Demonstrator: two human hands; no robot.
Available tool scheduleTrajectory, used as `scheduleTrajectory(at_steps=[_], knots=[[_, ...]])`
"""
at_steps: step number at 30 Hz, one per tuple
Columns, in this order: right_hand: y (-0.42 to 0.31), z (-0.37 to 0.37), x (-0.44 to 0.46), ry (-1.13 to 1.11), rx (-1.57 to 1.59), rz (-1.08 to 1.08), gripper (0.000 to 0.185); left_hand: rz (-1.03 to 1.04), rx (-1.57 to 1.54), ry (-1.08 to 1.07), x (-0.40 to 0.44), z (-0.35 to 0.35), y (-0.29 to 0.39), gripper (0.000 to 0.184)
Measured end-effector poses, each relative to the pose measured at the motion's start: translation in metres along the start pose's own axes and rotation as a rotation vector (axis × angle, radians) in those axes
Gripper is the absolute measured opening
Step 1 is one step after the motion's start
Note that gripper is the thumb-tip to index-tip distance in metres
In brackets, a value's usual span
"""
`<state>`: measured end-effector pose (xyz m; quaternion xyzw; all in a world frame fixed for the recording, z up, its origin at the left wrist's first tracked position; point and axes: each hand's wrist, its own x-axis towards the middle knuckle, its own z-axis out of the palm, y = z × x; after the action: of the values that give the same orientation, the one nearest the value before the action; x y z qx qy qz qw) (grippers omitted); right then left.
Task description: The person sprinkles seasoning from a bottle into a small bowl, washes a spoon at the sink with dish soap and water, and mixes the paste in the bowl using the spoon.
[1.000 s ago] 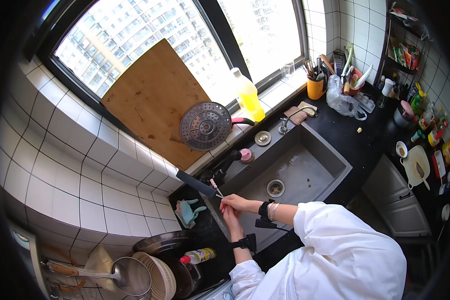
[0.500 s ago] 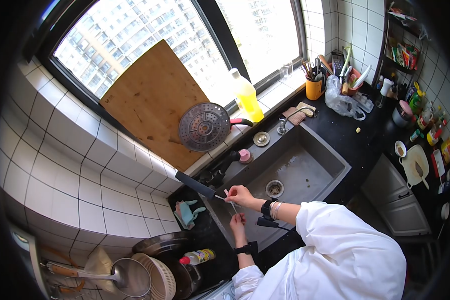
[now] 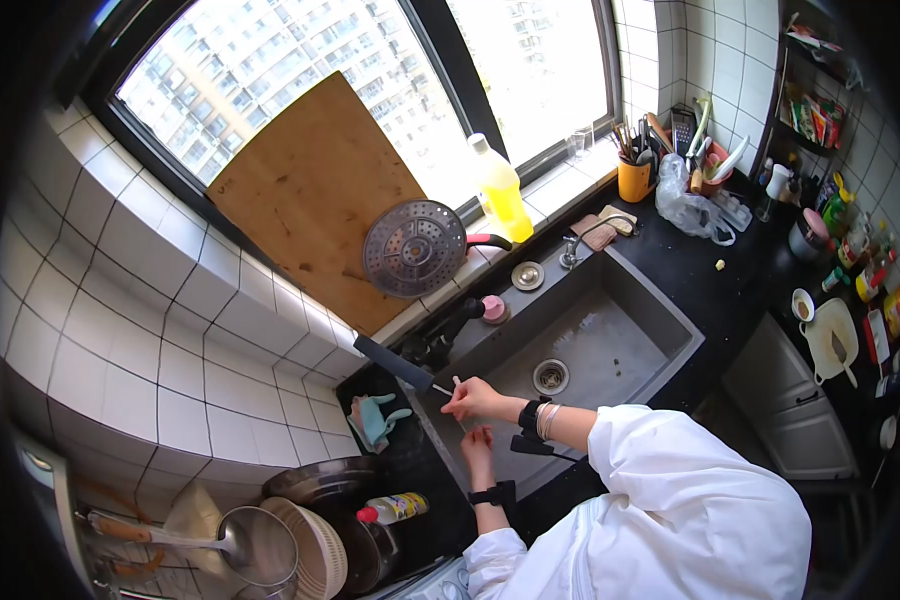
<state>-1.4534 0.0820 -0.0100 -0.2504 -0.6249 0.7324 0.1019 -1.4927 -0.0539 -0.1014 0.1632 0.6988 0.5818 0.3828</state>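
Observation:
Over the left end of the grey sink (image 3: 660, 350), my right hand (image 3: 473, 398) is closed in a pinch on a thin pale stick (image 3: 457, 381); one end sticks out past the fingers. Just below it, my left hand (image 3: 478, 448) is closed with its fingertips at the lower part of the same stick. What exactly the stick is, I cannot make out. A dark grey bar (image 3: 394, 361) points toward my right hand from the upper left, with a thin bright line at its end. A black object with a cord (image 3: 532, 446) is near my right forearm.
A pink-topped bottle (image 3: 493, 308) and a drain cover (image 3: 527, 275) are behind the sink. Teal gloves (image 3: 373, 422) lie at its left. A yellow bottle (image 3: 500, 190), steamer plate (image 3: 414, 248) and cutting board (image 3: 315, 190) stand by the window. Pans and a red-capped bottle (image 3: 395, 508) are lower left.
My right hand has turned slightly and its fingers cover more of the stick. Less of the stick shows between my hands. The view has shifted slightly.

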Motion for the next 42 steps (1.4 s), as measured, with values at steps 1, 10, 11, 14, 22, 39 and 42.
scheduleTrajectory(at_steps=[1,10,11,14,22,39,42], knots=[[0.000,-0.004,0.001,0.003,0.071,0.041,0.029,0.007,-0.002,-0.001,0.001,0.001,0.002,0.027],[-0.006,-0.019,0.000,-0.092,0.172,0.022,0.017,0.014,-0.100,0.054,0.010,0.015,0.048,0.019],[-0.006,-0.019,0.001,-0.075,0.160,0.030,0.017,0.015,-0.092,0.071,0.009,0.016,0.051,0.020],[-0.004,-0.031,-0.003,0.040,0.164,0.089,0.024,0.088,-0.020,0.056,0.012,0.014,0.053,0.017],[0.021,-0.042,-0.001,0.035,0.066,0.035,0.032,0.228,-0.017,0.017,0.012,0.016,0.072,0.025],[-0.011,-0.016,0.008,-0.224,0.132,-0.145,0.028,0.230,-0.315,0.016,0.020,0.017,0.094,0.022],[0.006,-0.012,0.023,-0.225,0.076,-0.294,0.028,0.209,-0.328,0.037,0.018,0.012,0.091,0.023]])
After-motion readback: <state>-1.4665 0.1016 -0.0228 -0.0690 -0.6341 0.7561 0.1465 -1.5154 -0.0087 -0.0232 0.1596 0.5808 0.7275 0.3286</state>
